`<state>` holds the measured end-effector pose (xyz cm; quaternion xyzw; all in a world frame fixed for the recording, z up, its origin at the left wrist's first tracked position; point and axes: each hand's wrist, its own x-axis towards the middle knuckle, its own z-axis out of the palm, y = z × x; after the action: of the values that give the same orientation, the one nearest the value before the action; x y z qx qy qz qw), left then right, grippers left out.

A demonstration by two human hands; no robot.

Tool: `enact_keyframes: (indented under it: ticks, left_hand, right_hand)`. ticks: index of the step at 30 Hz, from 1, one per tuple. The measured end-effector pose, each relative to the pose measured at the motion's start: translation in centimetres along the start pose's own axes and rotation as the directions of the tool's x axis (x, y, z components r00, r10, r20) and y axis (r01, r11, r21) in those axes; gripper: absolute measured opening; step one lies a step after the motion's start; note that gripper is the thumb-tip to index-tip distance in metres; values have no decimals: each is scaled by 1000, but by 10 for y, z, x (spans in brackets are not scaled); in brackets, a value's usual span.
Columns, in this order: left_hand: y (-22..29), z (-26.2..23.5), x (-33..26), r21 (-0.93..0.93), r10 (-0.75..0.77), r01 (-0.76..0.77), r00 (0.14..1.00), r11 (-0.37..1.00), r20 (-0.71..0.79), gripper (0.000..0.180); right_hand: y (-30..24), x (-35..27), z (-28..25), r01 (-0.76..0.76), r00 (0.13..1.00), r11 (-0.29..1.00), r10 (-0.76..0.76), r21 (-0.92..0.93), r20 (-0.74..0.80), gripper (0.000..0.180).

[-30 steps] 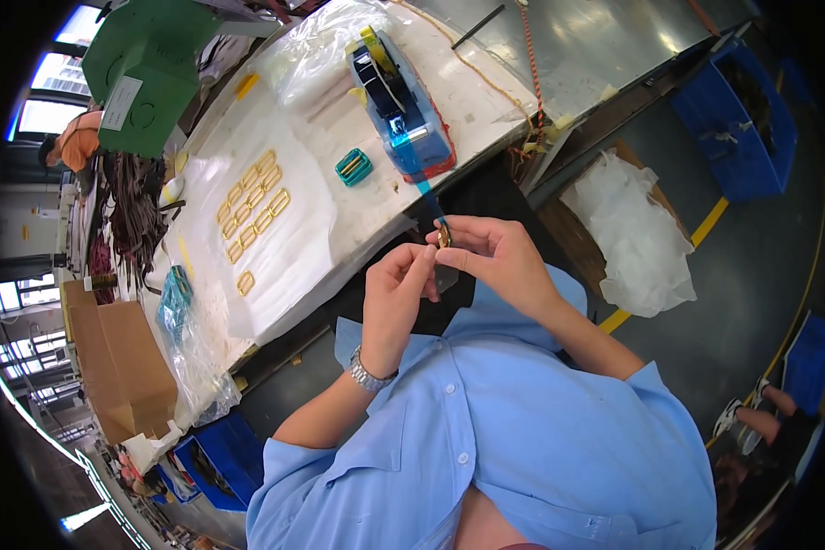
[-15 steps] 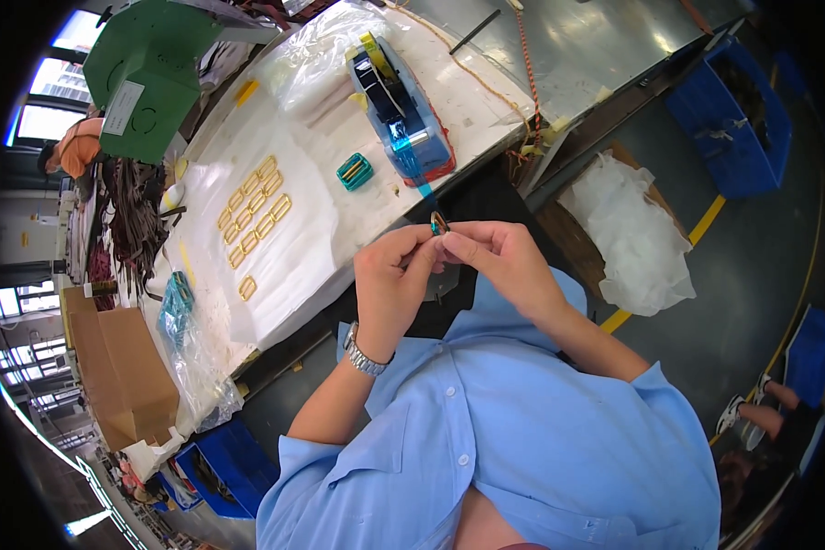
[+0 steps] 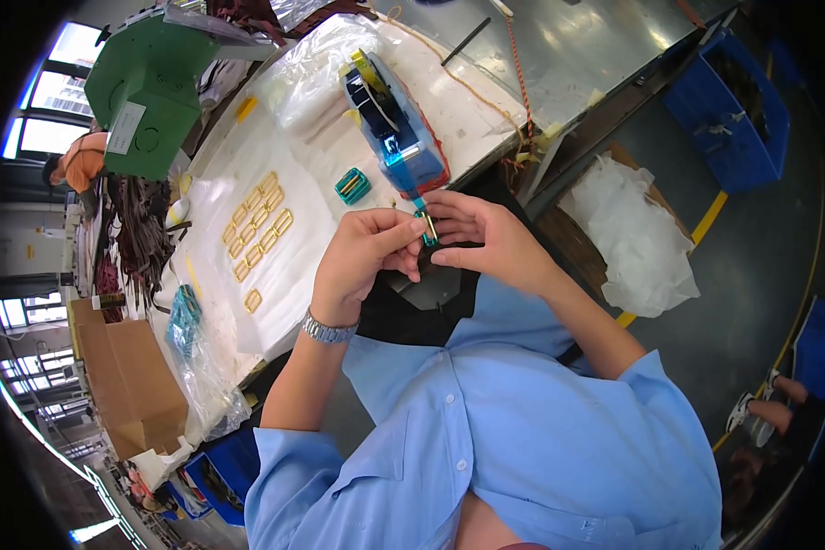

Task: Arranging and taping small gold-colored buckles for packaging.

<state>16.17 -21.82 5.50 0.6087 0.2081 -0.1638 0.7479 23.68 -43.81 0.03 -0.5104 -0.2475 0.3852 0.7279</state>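
My left hand [image 3: 362,249] pinches a gold buckle [image 3: 428,226] partly wrapped in teal film between thumb and fingers, just off the table's near edge. Blue-teal tape [image 3: 416,201] runs to it from the blue tape dispenser [image 3: 411,151]. Beside the buckle my right hand [image 3: 497,240] has its fingers apart, thumb below; whether a fingertip touches the buckle I cannot tell. A wrapped teal bundle of buckles [image 3: 352,186] lies left of the dispenser. Several bare gold buckles [image 3: 258,220] are laid in rows on white sheeting [image 3: 293,266], one [image 3: 253,301] apart at the near end.
A green machine [image 3: 147,101] stands at the far left, with dark straps [image 3: 139,225] below it. On the table's left lie a teal packet [image 3: 184,316] and clear plastic. A cardboard box [image 3: 133,385] is left, blue bins [image 3: 729,110] and crumpled white plastic [image 3: 628,234] right.
My hands have drawn apart. The left has shifted left, still pinching the buckle; the right has loosened and spread its fingers. The buckle has turned and sits closer to the dispenser.
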Motion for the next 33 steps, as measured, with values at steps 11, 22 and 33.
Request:
enact_keyframes:
  ticks: [11, 22, 33]
  left_hand:
    - [13, 11, -9, 308, 172, -127, 977, 943, -123, 24]
    - [-55, 49, -13, 780, 886, -517, 452, 354, -103, 18]
    - [-42, 45, -2, 854, 940, -478, 340, 206, -36, 7]
  right_hand:
    - [-6, 12, 9, 60, 991, 998, -61, -6, -116, 45]
    - [-2, 13, 21, 45, 964, 998, -52, -31, -260, 33]
    - [-2, 15, 21, 5, 969, 998, 9, 55, -248, 37]
